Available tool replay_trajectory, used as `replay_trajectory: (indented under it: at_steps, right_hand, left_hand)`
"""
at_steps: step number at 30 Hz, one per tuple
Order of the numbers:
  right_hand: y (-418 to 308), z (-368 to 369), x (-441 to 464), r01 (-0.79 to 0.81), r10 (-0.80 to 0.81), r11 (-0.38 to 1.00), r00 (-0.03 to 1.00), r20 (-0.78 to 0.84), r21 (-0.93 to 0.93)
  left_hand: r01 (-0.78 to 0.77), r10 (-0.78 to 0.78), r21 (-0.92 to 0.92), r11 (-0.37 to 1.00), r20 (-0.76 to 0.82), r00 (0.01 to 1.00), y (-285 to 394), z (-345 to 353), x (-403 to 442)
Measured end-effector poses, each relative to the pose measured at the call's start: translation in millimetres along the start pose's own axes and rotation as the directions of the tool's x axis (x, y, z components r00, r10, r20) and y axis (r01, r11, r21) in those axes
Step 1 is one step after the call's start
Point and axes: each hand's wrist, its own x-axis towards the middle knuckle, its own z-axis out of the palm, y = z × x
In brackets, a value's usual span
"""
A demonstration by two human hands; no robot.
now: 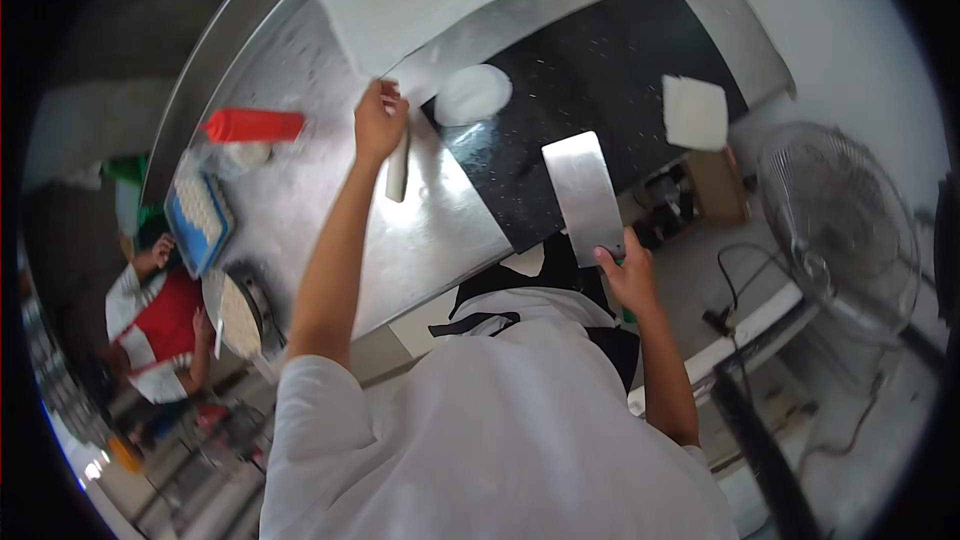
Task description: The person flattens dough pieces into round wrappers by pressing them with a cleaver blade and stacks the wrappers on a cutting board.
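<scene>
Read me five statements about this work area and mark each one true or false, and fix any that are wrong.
1. The right hand holds a broad metal cleaver. True.
2. The red bottle sits on the black mat. False: the red bottle is on the bare metal table, apart from the black mat.
3. A pale rod shows beside the left hand. True.
4. The fan stands at the left side of the picture. False: the fan is at the right side.
5. The blue tray is between the cleaver and the fan. False: the blue tray is on the picture's left, beyond the left forearm.
</scene>
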Motion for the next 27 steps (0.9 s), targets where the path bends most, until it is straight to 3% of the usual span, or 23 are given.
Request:
replay_trajectory:
  at_steps: [1, 2, 3, 4, 5, 7, 12, 15, 18, 22, 25, 27]
  right_hand:
    - [-4, -1, 12, 0.066, -0.066, 0.994, 0.998, 0.002, -0.088]
    - [-7, 0, 19, 0.131, -0.131, 0.976, 0.991, 0.010, -0.172]
    - [-11, 3, 25, 0.192, -0.194, 0.948, 0.981, 0.017, -0.253]
    - [-20, 8, 34, 0.220, -0.204, 0.948, 0.975, 0.091, -0.228]
    - [-34, 16, 46, 0.239, -0.209, 0.949, 0.965, 0.160, -0.206]
    - [-63, 36, 63, 0.296, -0.223, 0.923, 0.932, 0.286, -0.244]
    - [-146, 106, 88, 0.511, -0.281, 0.732, 0.829, 0.483, -0.450]
    - [-167, 130, 93, 0.528, -0.207, 0.625, 0.823, 0.529, -0.575]
    - [-169, 142, 90, 0.556, -0.220, 0.529, 0.820, 0.529, -0.641]
    - [-118, 176, 92, 0.630, -0.370, 0.409, 0.776, 0.511, -0.660]
    - [-142, 207, 84, 0.496, -0.204, 0.485, 0.865, 0.458, -0.721]
    - [-138, 204, 86, 0.497, -0.260, 0.614, 0.861, 0.437, -0.614]
  left_hand:
    - [0.002, 0.014, 0.159, 0.987, -0.100, 0.995, -18, -1, -34]
    - [0.012, 0.028, 0.202, 0.979, -0.190, 0.981, -34, 1, -70]
    - [0.016, 0.030, 0.190, 0.982, -0.235, 0.972, -43, 1, -104]
    - [0.158, -0.155, -0.002, 0.987, -0.187, 0.970, -44, 1, -134]
    - [0.163, -0.188, -0.145, 0.976, -0.180, 0.965, -41, 2, -155]
    - [0.104, -0.115, -0.059, 0.993, -0.217, 0.970, -35, -5, -177]
    - [0.095, -0.120, -0.106, 0.990, -0.264, 0.957, -45, -10, -197]
    - [0.103, -0.136, -0.133, 0.986, -0.269, 0.953, -56, -13, -195]
    - [-0.024, -0.001, -0.089, 0.996, -0.272, 0.962, -88, -7, -191]
    - [-0.065, 0.049, -0.050, 0.997, -0.268, 0.962, -96, -13, -179]
    - [-0.102, 0.065, -0.138, 0.985, -0.250, 0.966, -88, -20, -179]
    - [-0.030, 0.011, -0.092, 0.995, -0.200, 0.980, -84, -28, -182]
